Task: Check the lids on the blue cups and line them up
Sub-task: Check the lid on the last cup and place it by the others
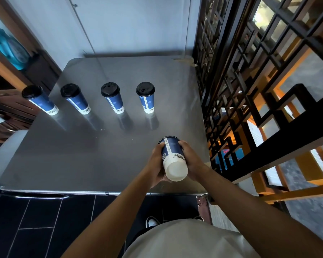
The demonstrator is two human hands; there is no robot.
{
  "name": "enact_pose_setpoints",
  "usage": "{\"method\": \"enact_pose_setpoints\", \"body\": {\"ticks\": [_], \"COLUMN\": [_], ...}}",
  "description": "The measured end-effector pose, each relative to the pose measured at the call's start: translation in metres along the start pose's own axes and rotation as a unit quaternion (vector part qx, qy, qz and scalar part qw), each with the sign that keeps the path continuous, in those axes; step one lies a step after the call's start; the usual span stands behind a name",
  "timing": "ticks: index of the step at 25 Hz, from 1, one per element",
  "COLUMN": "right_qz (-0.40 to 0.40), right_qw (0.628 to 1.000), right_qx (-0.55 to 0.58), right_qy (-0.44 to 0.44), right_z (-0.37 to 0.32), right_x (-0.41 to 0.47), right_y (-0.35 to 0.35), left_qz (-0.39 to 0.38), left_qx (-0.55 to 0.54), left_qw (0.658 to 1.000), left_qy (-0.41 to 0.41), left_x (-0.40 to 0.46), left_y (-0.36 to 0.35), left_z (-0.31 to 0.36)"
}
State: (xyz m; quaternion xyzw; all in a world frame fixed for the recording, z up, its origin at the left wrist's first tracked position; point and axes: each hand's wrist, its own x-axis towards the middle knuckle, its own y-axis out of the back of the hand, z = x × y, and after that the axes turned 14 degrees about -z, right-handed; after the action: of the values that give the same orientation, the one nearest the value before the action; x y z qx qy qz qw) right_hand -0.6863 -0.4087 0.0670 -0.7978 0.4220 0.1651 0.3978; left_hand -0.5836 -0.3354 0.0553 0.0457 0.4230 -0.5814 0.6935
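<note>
Blue paper cup (172, 155): tipped, white base toward the camera, gripped between left hand (157, 162) and right hand (189, 155). Four black-lidded cups (111, 97) stand in a row beyond the grip

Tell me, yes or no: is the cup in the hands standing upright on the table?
No. The held cup is tipped over with its white bottom toward the camera, gripped by the left hand and right hand above the table.

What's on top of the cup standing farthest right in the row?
A black lid sits on the rightmost cup, covering its mouth. A small sip opening shows on it. Whatever is inside the cup is hidden by the lid.
</note>
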Motion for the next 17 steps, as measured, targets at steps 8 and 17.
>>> {"method": "enact_pose_setpoints", "body": {"ticks": [8, 17], "right_qz": [-0.020, -0.005], "right_qw": [0.999, 0.996], "right_qx": [-0.039, -0.070], "right_qy": [-0.012, -0.054], "right_z": [-0.007, -0.017], "right_x": [0.006, 0.006], "right_y": [-0.001, 0.004], "left_qz": [0.029, -0.002], "left_qx": [0.124, -0.065], "left_qw": [0.991, 0.996], "left_qy": [0.032, -0.063], "left_x": [-0.009, 0.012], "left_y": [0.000, -0.005], "left_z": [0.020, 0.008]}}
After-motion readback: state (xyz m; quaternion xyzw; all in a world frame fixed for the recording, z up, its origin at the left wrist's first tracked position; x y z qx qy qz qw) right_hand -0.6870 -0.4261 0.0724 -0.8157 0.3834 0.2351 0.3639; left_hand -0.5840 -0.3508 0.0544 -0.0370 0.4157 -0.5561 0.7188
